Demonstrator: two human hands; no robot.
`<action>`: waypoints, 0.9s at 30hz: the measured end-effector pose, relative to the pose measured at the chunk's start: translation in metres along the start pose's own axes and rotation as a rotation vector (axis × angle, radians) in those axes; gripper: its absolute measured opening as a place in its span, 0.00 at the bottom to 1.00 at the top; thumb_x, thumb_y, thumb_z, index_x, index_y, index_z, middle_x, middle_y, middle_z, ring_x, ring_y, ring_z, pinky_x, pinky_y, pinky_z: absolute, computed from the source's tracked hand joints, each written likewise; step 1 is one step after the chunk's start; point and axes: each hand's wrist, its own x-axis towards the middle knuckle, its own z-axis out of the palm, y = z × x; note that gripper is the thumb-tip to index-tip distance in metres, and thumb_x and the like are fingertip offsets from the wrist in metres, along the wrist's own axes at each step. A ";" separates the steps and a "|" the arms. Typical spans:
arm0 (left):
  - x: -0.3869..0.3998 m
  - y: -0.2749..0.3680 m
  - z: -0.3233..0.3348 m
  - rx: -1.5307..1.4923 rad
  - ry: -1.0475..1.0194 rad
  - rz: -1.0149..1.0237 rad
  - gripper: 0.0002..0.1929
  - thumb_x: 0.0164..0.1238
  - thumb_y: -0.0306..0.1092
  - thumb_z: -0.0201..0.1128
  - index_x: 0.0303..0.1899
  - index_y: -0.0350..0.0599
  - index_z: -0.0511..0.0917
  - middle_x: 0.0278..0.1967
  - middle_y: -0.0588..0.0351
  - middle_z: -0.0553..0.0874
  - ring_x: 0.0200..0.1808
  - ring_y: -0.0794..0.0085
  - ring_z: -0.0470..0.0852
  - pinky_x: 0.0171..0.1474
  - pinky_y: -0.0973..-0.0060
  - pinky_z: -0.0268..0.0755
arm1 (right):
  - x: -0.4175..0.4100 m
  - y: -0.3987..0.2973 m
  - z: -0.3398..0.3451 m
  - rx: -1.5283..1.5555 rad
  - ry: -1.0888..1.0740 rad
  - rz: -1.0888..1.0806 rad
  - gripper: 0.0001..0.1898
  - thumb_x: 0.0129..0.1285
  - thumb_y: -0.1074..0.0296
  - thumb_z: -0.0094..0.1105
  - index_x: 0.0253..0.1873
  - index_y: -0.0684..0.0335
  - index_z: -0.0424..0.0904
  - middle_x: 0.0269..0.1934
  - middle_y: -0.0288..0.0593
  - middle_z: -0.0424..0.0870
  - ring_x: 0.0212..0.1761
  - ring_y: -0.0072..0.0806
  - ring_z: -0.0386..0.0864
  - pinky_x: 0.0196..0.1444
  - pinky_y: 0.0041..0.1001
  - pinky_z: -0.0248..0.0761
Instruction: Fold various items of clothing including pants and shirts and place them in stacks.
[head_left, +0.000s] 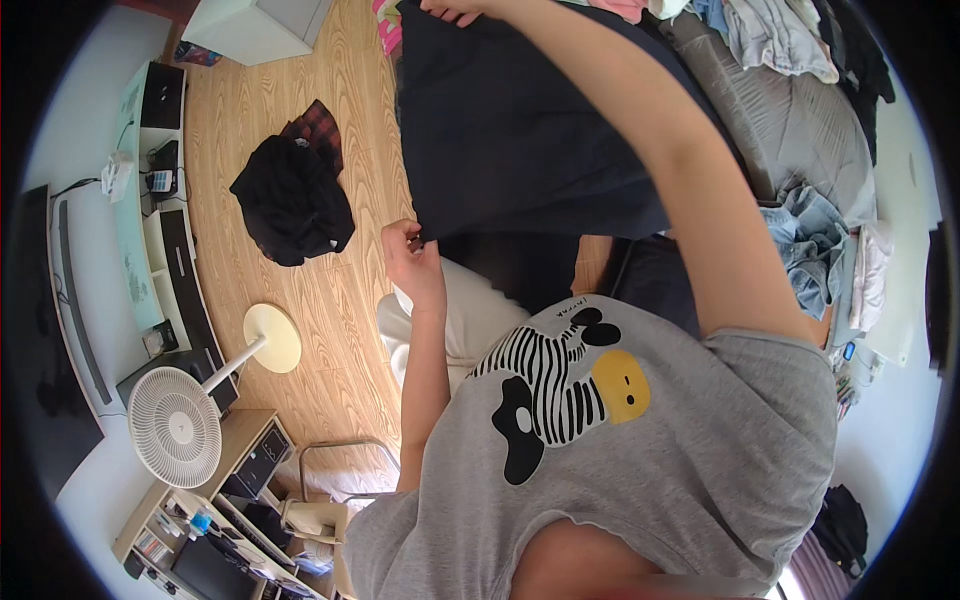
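Observation:
A dark navy cloth, perhaps a garment (525, 135), is spread out in front of me. My left hand (412, 262) pinches its near left corner between thumb and fingers. At the top edge of the view my right hand (457, 10) grips the cloth's far left part, with the right arm reaching across above it; the fingertips are partly cut off. Black fabric (525, 266) lies under the cloth's near edge, close to my light trousers (472, 300). What supports the cloth is mostly hidden.
Black clothing (292, 202) and a red-and-black checked piece (324, 131) lie on the wooden floor. A white standing fan (180, 427) and low cabinet (154, 262) stand left. Crumpled jeans (806, 240), a plastic-covered grey item (795, 120) and light clothes (772, 37) are at right.

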 end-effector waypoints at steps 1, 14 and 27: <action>-0.004 -0.001 -0.009 0.013 0.001 -0.005 0.13 0.54 0.15 0.69 0.36 0.39 0.74 0.36 0.55 0.78 0.34 0.67 0.82 0.32 0.74 0.80 | -0.016 -0.006 -0.007 0.407 -0.183 0.101 0.11 0.67 0.60 0.58 0.44 0.59 0.86 0.38 0.41 0.88 0.38 0.32 0.86 0.33 0.35 0.78; 0.010 0.042 -0.002 0.300 -0.222 0.360 0.35 0.45 0.18 0.55 0.64 0.47 0.74 0.64 0.40 0.71 0.67 0.43 0.66 0.69 0.48 0.60 | -0.455 0.113 -0.105 0.185 0.662 0.477 0.17 0.71 0.55 0.56 0.57 0.56 0.82 0.41 0.35 0.88 0.42 0.21 0.84 0.40 0.26 0.77; 0.056 0.170 0.171 0.224 -0.654 0.777 0.34 0.68 0.44 0.64 0.74 0.55 0.62 0.75 0.48 0.61 0.77 0.40 0.52 0.73 0.37 0.49 | -0.552 0.221 0.078 1.451 0.337 1.071 0.43 0.63 0.23 0.48 0.64 0.60 0.72 0.51 0.47 0.84 0.52 0.41 0.83 0.56 0.33 0.76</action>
